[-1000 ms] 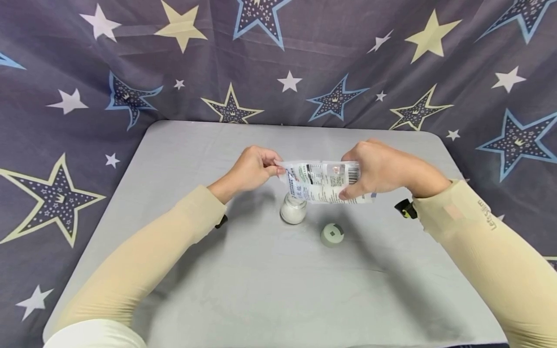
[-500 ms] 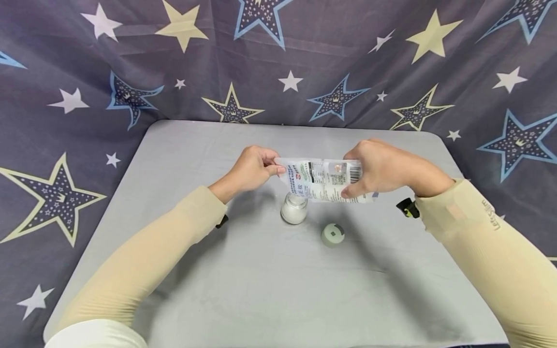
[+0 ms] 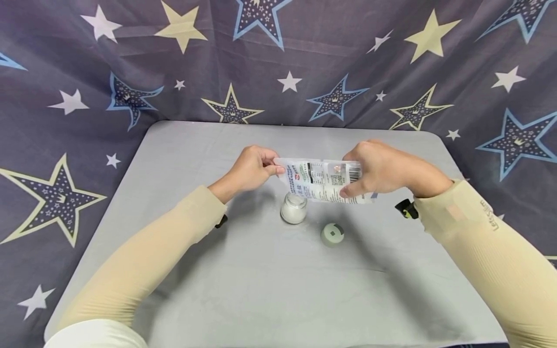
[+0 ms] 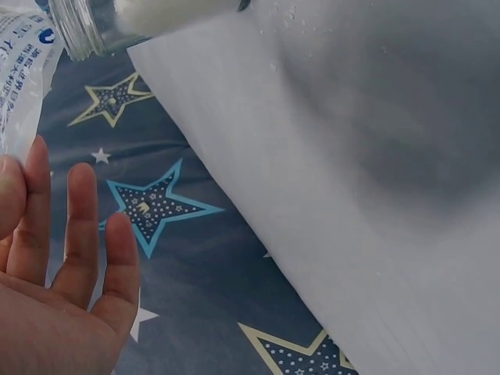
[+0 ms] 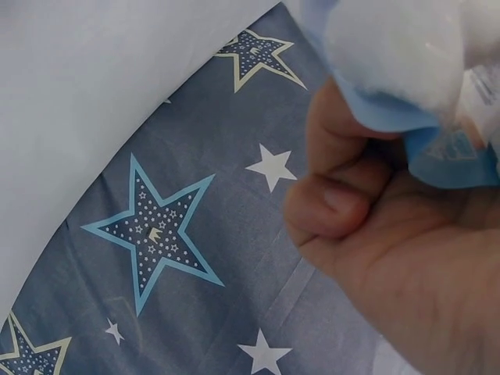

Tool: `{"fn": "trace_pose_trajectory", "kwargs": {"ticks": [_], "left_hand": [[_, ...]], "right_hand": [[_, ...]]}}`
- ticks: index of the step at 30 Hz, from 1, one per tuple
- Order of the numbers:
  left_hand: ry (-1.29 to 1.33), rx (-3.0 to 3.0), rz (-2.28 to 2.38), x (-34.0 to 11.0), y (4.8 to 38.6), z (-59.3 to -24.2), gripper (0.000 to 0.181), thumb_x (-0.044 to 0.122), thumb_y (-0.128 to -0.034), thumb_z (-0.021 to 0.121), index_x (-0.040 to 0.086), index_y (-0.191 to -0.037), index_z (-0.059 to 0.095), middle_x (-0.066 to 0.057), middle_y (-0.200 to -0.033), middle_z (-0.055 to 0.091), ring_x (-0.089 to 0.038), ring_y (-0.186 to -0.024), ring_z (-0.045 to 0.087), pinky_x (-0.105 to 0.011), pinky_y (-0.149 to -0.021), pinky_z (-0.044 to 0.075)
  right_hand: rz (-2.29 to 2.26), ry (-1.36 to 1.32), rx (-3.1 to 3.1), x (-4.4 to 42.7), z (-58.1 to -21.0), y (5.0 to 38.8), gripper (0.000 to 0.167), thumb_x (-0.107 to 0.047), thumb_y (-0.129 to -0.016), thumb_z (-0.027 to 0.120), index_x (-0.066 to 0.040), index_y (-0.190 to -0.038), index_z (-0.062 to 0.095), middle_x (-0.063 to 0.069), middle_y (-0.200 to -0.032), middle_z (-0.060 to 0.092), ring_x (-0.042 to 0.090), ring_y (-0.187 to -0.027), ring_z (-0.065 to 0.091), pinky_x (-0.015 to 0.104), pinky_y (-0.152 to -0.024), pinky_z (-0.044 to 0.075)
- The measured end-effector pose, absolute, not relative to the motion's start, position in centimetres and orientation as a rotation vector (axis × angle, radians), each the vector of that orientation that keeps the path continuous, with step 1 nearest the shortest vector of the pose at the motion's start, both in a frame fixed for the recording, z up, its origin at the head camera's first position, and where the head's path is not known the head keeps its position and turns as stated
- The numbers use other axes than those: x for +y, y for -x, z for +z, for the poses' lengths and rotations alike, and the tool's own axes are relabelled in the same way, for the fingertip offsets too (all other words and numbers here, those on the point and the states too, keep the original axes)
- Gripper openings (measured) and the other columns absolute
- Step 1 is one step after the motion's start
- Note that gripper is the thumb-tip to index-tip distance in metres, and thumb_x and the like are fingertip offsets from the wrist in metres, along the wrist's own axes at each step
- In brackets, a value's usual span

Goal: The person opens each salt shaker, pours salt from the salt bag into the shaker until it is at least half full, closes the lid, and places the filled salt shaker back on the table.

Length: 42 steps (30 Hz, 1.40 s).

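A printed plastic bag of white, salt-like grains [image 3: 319,180] lies tilted on its side in the air, its left end over a small glass jar [image 3: 293,212]. My left hand [image 3: 254,168] pinches the bag's left end between thumb and index finger; in the left wrist view the other fingers [image 4: 81,234] stand extended. Gripping the bag's right end is my right hand [image 3: 379,166], with curled fingers seen in the right wrist view below the bag's blue edge [image 5: 453,156]. White grains fill much of the jar. Its mouth is partly hidden by the bag.
A round pale green lid [image 3: 332,235] lies on the grey table [image 3: 261,290], right of and nearer than the jar. Some white specks [image 4: 289,16] dot the table by the jar. A star-patterned curtain [image 3: 270,58] hangs behind the table.
The bag's left end has straightened and flattened slightly since a second ago, so more print shows. Both hands stay nearly in place; the jar and lid have not moved.
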<state>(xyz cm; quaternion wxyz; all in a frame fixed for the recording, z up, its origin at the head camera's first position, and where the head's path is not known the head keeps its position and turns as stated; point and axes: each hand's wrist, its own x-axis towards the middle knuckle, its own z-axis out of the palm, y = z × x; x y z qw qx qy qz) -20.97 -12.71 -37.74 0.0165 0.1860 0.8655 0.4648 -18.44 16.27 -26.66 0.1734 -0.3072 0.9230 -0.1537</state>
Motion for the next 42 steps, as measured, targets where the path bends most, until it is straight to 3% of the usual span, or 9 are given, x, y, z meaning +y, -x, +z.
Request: {"fn": "trace_pose_trajectory", "kwargs": {"ticks": [12,20,28,35,42], "left_hand": [[-0.612,2.638,1.491,-12.8,20.8,-37.6,0.004,0.005,-0.0898,0.079,0.004,-0.086,0.078,-0.005,-0.079,0.076,-0.014,-0.068,0.063,-0.023,-0.059,0.045],[-0.612,2.595,1.542,-12.4,20.7,-37.3,0.01,-0.008,-0.0896,0.07,-0.001,-0.089,0.077,-0.008,-0.082,0.076,-0.013,-0.07,0.068,-0.022,-0.063,0.053],[-0.588,2.628,1.522,-12.5,20.8,-37.2,0.003,0.0,-0.0897,0.076,0.002,-0.088,0.078,-0.006,-0.08,0.076,-0.013,-0.069,0.067,-0.023,-0.062,0.051],[-0.615,2.654,1.494,-12.5,20.8,-37.3,0.006,0.005,-0.0895,0.079,0.005,-0.083,0.077,-0.004,-0.077,0.075,-0.02,-0.069,0.066,-0.024,-0.06,0.047],[-0.633,2.688,1.439,-12.1,20.5,-36.9,0.012,0.009,-0.0901,0.08,0.006,-0.079,0.075,-0.005,-0.075,0.073,-0.013,-0.065,0.058,-0.026,-0.059,0.043]], "right_hand": [[-0.423,0.861,2.637,16.2,-26.7,18.5,0.027,-0.024,-0.069,0.093,-0.013,-0.084,0.074,-0.005,-0.07,0.069,0.015,-0.058,0.062,0.034,-0.058,0.052],[-0.402,0.881,2.653,15.9,-26.7,18.5,0.027,-0.027,-0.068,0.093,-0.015,-0.083,0.073,-0.006,-0.068,0.068,0.014,-0.057,0.062,0.034,-0.057,0.052],[-0.392,0.86,2.656,15.9,-26.6,18.4,0.026,-0.027,-0.069,0.092,-0.015,-0.083,0.074,-0.006,-0.068,0.068,0.015,-0.058,0.061,0.034,-0.058,0.051],[-0.412,0.866,2.653,16.6,-27.2,18.2,0.026,-0.026,-0.07,0.092,-0.014,-0.083,0.074,-0.006,-0.067,0.068,0.014,-0.056,0.061,0.033,-0.055,0.051],[-0.478,0.84,2.627,17.9,-28.5,17.7,0.025,-0.027,-0.071,0.092,-0.013,-0.085,0.076,-0.008,-0.067,0.069,0.013,-0.057,0.06,0.033,-0.055,0.049]]}}
